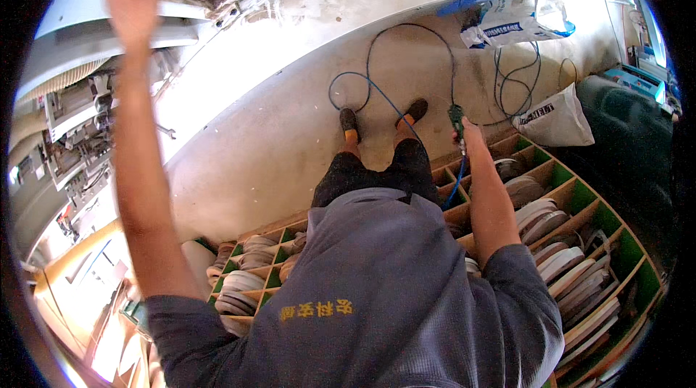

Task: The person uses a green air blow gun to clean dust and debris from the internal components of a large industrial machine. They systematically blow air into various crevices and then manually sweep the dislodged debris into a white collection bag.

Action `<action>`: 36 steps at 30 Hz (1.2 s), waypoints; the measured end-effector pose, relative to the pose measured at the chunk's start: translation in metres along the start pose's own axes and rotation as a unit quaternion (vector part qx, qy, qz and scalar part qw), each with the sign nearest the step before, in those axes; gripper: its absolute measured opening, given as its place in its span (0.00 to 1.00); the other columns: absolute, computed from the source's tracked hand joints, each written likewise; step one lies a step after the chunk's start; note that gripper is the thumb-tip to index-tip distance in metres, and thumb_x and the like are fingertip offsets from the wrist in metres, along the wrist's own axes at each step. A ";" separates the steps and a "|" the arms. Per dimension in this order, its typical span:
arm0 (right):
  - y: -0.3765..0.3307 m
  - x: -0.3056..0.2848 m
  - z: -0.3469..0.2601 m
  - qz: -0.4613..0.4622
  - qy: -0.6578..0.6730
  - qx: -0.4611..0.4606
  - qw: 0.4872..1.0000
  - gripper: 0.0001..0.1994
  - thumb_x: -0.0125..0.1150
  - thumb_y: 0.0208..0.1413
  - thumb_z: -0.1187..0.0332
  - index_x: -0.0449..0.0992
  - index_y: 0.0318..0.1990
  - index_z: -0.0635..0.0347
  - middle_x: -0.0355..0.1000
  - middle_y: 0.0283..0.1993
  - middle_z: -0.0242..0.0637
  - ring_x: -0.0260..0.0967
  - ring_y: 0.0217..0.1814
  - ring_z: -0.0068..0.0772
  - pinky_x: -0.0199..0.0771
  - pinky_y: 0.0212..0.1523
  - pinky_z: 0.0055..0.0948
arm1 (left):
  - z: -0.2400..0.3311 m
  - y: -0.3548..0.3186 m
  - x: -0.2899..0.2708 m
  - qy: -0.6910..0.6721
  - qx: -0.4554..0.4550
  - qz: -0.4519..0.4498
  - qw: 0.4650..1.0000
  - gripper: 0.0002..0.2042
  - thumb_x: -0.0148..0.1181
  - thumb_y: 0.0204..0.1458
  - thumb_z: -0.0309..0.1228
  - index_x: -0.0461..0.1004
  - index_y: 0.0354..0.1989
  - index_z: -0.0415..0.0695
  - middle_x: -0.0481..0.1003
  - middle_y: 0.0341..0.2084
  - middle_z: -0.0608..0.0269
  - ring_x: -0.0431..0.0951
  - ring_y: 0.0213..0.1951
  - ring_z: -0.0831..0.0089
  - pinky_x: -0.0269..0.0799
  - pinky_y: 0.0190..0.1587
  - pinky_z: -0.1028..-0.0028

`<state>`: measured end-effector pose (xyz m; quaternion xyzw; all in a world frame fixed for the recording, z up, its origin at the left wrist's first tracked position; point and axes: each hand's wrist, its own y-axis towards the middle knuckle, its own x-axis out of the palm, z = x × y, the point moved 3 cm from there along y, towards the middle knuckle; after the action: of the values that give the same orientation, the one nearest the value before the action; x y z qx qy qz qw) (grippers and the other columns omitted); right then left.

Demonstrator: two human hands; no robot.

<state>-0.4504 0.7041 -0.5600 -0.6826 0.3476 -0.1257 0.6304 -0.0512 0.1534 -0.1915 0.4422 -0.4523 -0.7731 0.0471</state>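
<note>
My right hand point(470, 134) is closed around a green air blow gun point(456, 117), held out to the right of my legs. A blue hose point(462, 169) connects to the gun and loops across the floor by my feet. At the upper left, my left arm stretches far out over a machine point(80, 123). My left hand point(133, 14) is raised there beside a white panel, its fingers spread apart and somewhat blurred. The tips run to the dark rim of the picture, and I see nothing held in them.
Wooden compartments with green linings point(605, 219) hold several rolls of edge-banding tape point(544, 221) around me. White sacks point(557, 118) stand at the right, next to a large dark container point(623, 116). A long white machine edge point(239, 91) runs along the far side of the floor.
</note>
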 end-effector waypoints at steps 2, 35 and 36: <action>0.050 -0.002 0.019 -0.011 -0.059 -0.033 0.998 0.20 0.44 0.64 0.55 0.67 0.31 0.66 0.67 0.21 0.42 0.63 0.17 0.34 0.67 0.20 0.34 | 0.035 -0.110 0.012 -0.005 -0.031 -0.170 0.985 0.27 0.62 0.50 0.31 0.61 0.58 0.40 0.64 0.57 0.51 0.61 0.61 0.58 0.55 0.63 0.64; 0.022 -0.368 0.082 0.218 0.282 -0.010 0.934 0.28 0.49 0.63 0.54 0.58 0.64 0.63 0.70 0.27 0.40 0.68 0.27 0.30 0.71 0.30 0.33 | 0.670 -0.192 0.521 -0.197 0.267 -0.460 0.823 0.41 0.68 0.41 0.36 0.51 0.64 0.43 0.55 0.62 0.52 0.49 0.66 0.53 0.44 0.67 0.56; 0.021 -0.360 0.079 0.224 0.360 0.010 0.906 0.29 0.49 0.62 0.54 0.56 0.65 0.63 0.69 0.25 0.39 0.66 0.24 0.28 0.71 0.26 0.32 | 0.682 -0.193 0.545 -0.177 0.282 -0.472 0.816 0.42 0.67 0.40 0.37 0.51 0.64 0.43 0.51 0.64 0.52 0.49 0.66 0.54 0.41 0.68 0.57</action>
<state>-0.6704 0.9936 -0.4977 -0.4884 0.6934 -0.2217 0.4811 -0.8127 0.4570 -0.5474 0.4508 -0.3866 -0.6043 -0.5312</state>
